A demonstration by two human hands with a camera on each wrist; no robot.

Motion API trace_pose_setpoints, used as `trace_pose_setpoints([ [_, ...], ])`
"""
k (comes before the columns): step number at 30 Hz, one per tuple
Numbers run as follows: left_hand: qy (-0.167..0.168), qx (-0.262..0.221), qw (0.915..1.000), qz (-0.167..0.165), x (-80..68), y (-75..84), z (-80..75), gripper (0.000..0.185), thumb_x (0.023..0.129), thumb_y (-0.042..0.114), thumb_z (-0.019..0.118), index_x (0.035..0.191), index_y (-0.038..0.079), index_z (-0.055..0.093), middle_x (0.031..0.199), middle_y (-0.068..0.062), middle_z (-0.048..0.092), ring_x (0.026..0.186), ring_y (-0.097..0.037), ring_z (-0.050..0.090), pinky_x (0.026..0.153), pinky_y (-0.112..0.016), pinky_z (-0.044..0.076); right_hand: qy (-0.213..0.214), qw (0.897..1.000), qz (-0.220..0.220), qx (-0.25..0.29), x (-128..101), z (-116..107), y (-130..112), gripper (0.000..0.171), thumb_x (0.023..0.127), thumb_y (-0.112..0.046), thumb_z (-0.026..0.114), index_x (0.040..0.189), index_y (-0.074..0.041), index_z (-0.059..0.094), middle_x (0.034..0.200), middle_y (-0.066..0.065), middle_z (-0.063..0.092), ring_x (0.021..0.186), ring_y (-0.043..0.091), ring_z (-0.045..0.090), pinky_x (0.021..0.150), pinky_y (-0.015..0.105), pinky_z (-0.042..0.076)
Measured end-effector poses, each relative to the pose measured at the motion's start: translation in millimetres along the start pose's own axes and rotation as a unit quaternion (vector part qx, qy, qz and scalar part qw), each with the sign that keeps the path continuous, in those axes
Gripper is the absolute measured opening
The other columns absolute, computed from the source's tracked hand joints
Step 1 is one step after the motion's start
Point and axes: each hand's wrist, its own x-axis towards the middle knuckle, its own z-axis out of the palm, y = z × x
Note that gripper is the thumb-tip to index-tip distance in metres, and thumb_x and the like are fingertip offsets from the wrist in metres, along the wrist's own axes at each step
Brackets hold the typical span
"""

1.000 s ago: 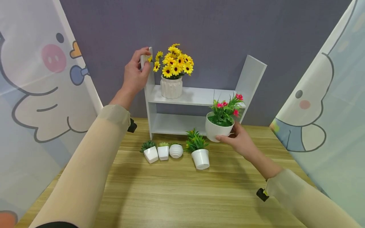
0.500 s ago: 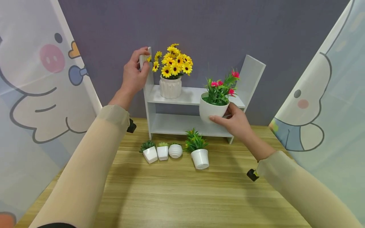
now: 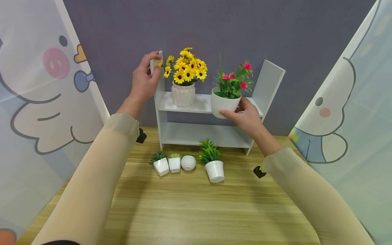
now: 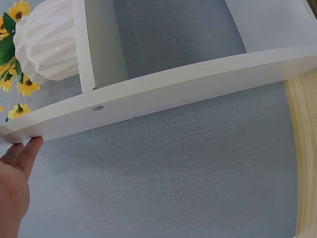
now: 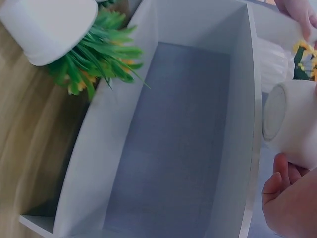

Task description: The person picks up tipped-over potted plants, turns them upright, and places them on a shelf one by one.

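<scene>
My left hand (image 3: pixel 145 79) grips the upper left side panel of a white two-tier shelf (image 3: pixel 196 131); the left wrist view has its fingertips against the panel's outer face. Beside it, on the upper board, stands a ribbed white pot (image 3: pixel 183 95) of yellow flowers (image 3: pixel 187 69). My right hand (image 3: pixel 246 115) holds a white pot (image 3: pixel 225 104) with pink flowers and green leaves upright by its right side, at the upper board's front edge. Whether its base touches the board is unclear in the head view. The right wrist view shows the pot's base (image 5: pixel 275 111) close to that board.
On the wooden table (image 3: pixel 196 211), before the shelf, lie several small tipped white pots: a dark succulent (image 3: pixel 158 156), a square pot (image 3: pixel 175 164), a round pot (image 3: pixel 188 162) and a larger pot of green leaves (image 3: pixel 215 171). A grey wall (image 3: pixel 220 27) stands behind.
My right hand has raised the pink-flowered pot from before the lower tier to the upper board's height, moving slightly left. The left hand stays on the side panel.
</scene>
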Motion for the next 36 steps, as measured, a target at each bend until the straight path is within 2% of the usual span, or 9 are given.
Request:
trace_pose_setpoints([
  [4,0.001,0.001,1.0000,0.001,-0.3,0.0,-0.1,0.034,0.114,0.022,0.049,0.147,0.022,0.057,0.171,0.018,0.046,0.156,-0.016,0.051,0.126,-0.041,0.047,-0.001,1.000,0.005,-0.007,13,2,-1,0.079,0.092,-0.059,0.083,0.150,-0.012,0.056,0.130,0.010,0.066,0.107,0.026,0.059,0.083,0.035,0.053],
  [13,0.001,0.000,1.0000,0.004,-0.5,0.0,-0.1,0.034,0.113,0.021,0.050,0.146,0.020,0.057,0.171,0.018,0.047,0.156,-0.014,0.051,0.128,-0.039,0.045,-0.015,1.000,0.009,-0.024,37,6,-4,0.089,0.089,-0.061,0.085,0.153,-0.007,0.054,0.143,0.013,0.065,0.118,0.029,0.062,0.091,0.040,0.054],
  [21,0.002,-0.001,1.0000,0.003,-0.6,-0.3,-0.1,0.034,0.114,0.022,0.048,0.147,0.020,0.057,0.171,0.019,0.046,0.156,-0.013,0.051,0.129,-0.037,0.044,-0.023,0.999,0.018,-0.042,54,8,-3,0.091,0.088,-0.062,0.086,0.153,-0.006,0.054,0.141,0.014,0.064,0.117,0.030,0.061,0.093,0.041,0.054],
  [28,-0.003,-0.001,1.0000,0.001,1.0,1.3,2.1,0.035,0.114,0.024,0.048,0.148,0.020,0.056,0.170,0.020,0.046,0.155,-0.013,0.051,0.129,-0.038,0.044,-0.010,0.999,0.017,-0.032,58,10,4,0.092,0.089,-0.060,0.085,0.155,-0.004,0.051,0.144,0.016,0.062,0.118,0.031,0.060,0.093,0.041,0.055],
  [36,-0.002,-0.003,0.9999,-0.010,-0.1,0.5,-0.8,0.036,0.113,0.025,0.047,0.148,0.020,0.056,0.170,0.023,0.045,0.156,-0.012,0.050,0.128,-0.039,0.046,0.005,0.999,0.035,-0.020,59,23,5,0.110,0.088,-0.063,0.085,0.165,-0.002,0.035,0.159,0.017,0.052,0.135,0.034,0.056,0.111,0.052,0.054],
])
